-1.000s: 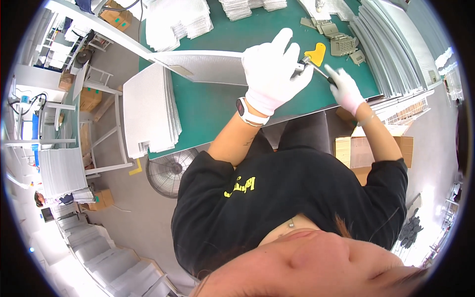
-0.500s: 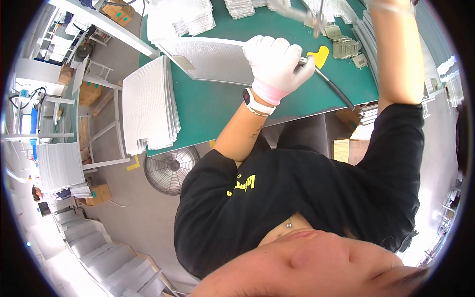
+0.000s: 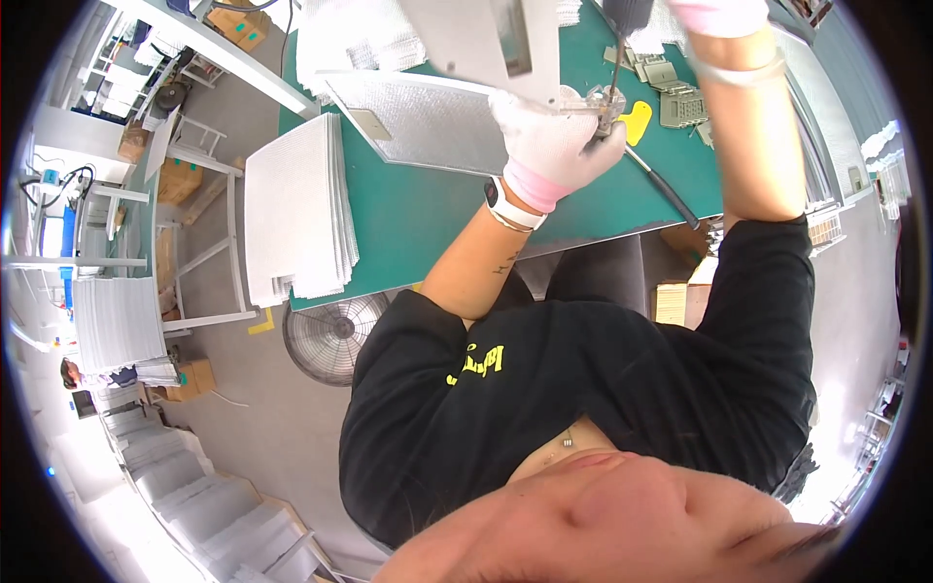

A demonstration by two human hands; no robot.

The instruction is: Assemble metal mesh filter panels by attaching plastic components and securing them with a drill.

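Note:
My left hand (image 3: 552, 146), in a white glove with a pink cuff, is closed around a small shiny fitting (image 3: 601, 105) over the bench. Above its knuckles is a light grey panel (image 3: 486, 49) with a slot; whether the fingers also grip it is hidden. A dark-handled screwdriver (image 3: 625, 14) points its thin shaft down at the fitting. Right beside that handle is my gloved right hand (image 3: 721, 16), its fingers cut off by the upper edge. A yellow scraper (image 3: 636, 124) and a black-handled tool (image 3: 671, 196) lie close to my left hand.
On the green bench (image 3: 428, 219), a silvery panel (image 3: 418, 121) lies left of my left wrist. White sheets (image 3: 296, 209) are stacked at the left edge. Several olive-grey parts (image 3: 680, 102) lie at right. A round fan (image 3: 340, 330) stands on the floor.
My right hand has come down and left into view, with the screwdriver shaft now at the fitting. The slotted grey panel has appeared above my left hand, which has shifted slightly right.

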